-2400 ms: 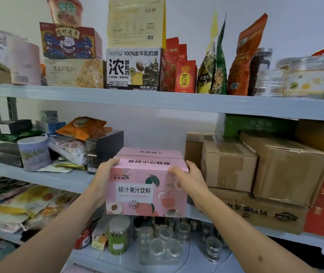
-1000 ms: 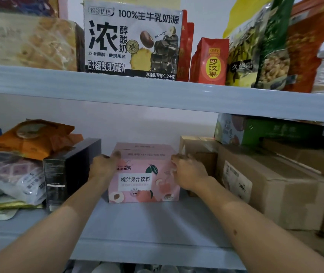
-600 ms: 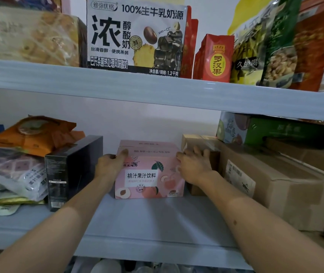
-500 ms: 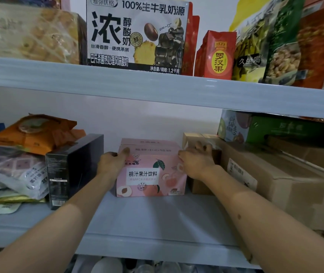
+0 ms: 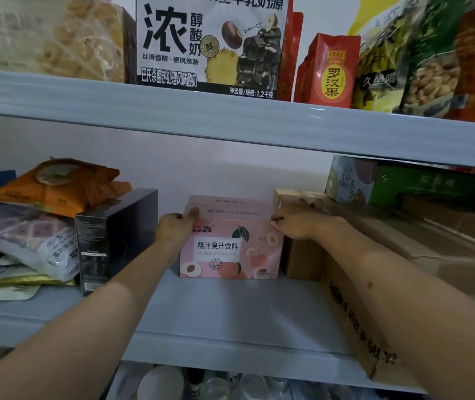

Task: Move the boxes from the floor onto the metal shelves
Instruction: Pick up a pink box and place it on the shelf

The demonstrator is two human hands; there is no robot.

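Head view, looking into a set of metal shelves. Pink box [image 5: 230, 246] upright at the back of the middle shelf [image 5: 230, 319], printed front toward the camera, close to the white rear wall. Left hand [image 5: 176, 230] at the box's upper left corner, thumb laid over the top edge, other fingers hidden behind the left side; hold on the box apparent. Right hand [image 5: 296, 223] at the upper right corner, fingertips curled against the front edge, gripping the box there. Both forearms stretched forward over the shelf. Black box [image 5: 115, 241] standing just left of the pink box, a narrow gap between them occupied by the left hand. Left of that, a pile of snack bags, topped by an orange bag [image 5: 54, 186] lying over a pale patterned bag [image 5: 25, 241]. Small brown carton [image 5: 302, 258] just right of the pink box, whether touching or not unclear. Large brown carton [image 5: 421, 264] further right, partly covered by the right forearm, with a green box [image 5: 421, 183] stacked at the rear. Upper shelf [image 5: 230, 116] carrying a white and black yogurt carton [image 5: 210, 44], a red packet [image 5: 331, 73] and several standing pouches, blurred at right. Clear jars [image 5: 230, 382] dimly visible on the shelf below.
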